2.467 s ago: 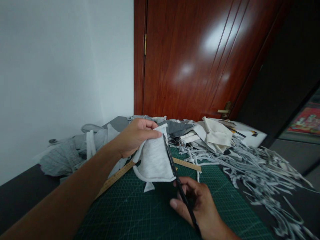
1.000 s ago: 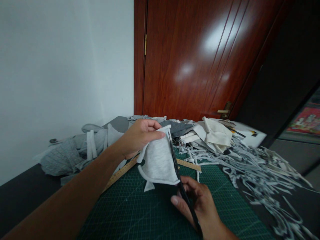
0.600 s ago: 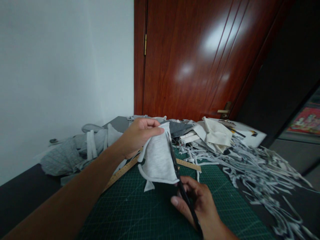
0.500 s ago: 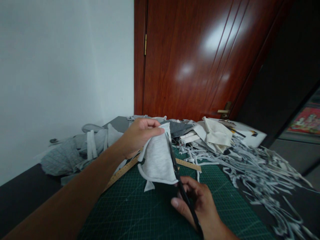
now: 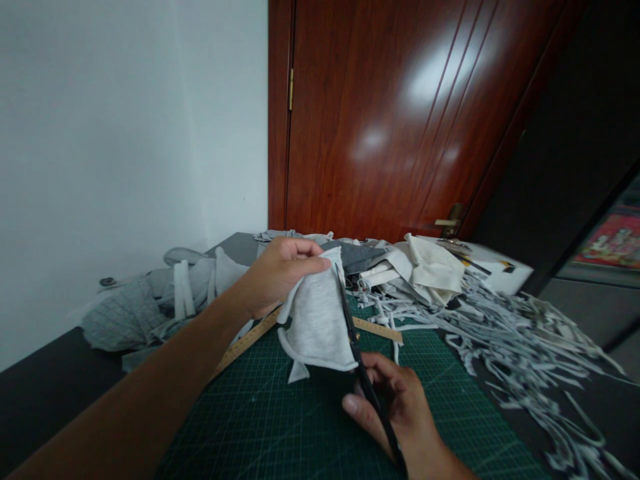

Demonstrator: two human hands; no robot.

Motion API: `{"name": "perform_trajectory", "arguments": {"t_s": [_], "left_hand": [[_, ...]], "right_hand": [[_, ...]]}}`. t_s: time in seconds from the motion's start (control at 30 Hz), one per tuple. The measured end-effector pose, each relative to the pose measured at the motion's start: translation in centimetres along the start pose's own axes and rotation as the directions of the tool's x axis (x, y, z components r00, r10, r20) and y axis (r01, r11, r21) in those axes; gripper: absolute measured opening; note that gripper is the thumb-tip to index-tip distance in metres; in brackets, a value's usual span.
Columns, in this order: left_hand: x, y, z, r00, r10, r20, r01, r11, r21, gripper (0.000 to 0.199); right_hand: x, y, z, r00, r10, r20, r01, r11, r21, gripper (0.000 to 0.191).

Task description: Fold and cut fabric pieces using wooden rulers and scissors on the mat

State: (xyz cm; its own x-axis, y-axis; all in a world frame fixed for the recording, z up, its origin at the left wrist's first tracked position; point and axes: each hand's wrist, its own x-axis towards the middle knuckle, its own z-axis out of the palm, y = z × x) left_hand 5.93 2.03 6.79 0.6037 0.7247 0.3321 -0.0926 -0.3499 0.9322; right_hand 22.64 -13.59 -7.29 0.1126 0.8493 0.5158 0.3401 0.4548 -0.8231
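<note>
A light grey piece of knit fabric hangs above the cutting mat, its lower edges curling. My left hand pinches its top corner between thumb and fingers. Along the fabric's right edge lie the dark blades of a pair of scissors, pointing up toward my left thumb. My right hand is closed around the scissors' black handles, lower right of the fabric. Whether the blades are parted is hard to make out.
Under my hands lies a green gridded cutting mat with wooden rulers on it. Thin grey fabric strips are heaped on the right. Grey cloth is bundled at left; cream cloth and a white box stand behind.
The fabric and my left hand have shifted very slightly to the right. My right hand stays in place on the scissors.
</note>
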Motion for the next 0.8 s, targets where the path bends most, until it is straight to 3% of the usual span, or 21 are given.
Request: {"name": "perform_trajectory", "arguments": {"t_s": [0.5, 0.8], "left_hand": [[-0.04, -0.16, -0.1, 1.0, 0.005, 0.004, -0.005, 1.0, 0.0, 0.022], [-0.09, 0.06, -0.21, 1.0, 0.013, 0.013, -0.013, 1.0, 0.015, 0.029]], "right_hand": [[-0.14, 0.15, 0.07, 0.997, 0.066, 0.033, -0.066, 0.998, -0.017, 0.027], [-0.23, 0.3, 0.04, 0.999, 0.034, 0.014, -0.033, 0.998, -0.051, 0.024]]}}
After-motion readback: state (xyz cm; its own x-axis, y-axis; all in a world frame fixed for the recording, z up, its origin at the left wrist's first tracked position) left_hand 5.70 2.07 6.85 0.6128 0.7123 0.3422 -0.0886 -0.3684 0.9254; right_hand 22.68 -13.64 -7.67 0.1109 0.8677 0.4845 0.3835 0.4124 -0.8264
